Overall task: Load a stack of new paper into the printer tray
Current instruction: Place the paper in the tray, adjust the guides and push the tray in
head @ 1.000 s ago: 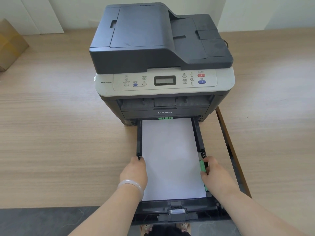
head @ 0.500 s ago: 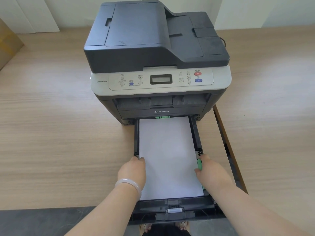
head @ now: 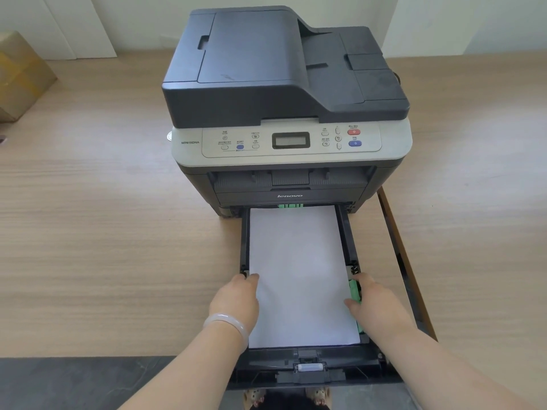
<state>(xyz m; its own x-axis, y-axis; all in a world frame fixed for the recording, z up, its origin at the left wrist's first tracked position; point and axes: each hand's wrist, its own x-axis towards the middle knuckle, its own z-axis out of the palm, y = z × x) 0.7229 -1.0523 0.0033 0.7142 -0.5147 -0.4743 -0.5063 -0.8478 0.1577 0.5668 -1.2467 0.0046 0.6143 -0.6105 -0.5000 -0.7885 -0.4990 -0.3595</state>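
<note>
Hands first: beyond both of them sits the big dark printer (head: 284, 113) on the wooden bench (head: 103, 232). Its tray (head: 310, 368) is pulled out under the hands, and the white paper (head: 299, 270) lies flat inside, between them. Left hand (head: 236, 300) rests loosely on the paper's left edge. Right hand (head: 376, 303) pinches the small green guide (head: 353, 288) beside the paper's right edge.

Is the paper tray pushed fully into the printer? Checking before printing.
No, the paper tray sticks out from the printer, its paper exposed.
</note>
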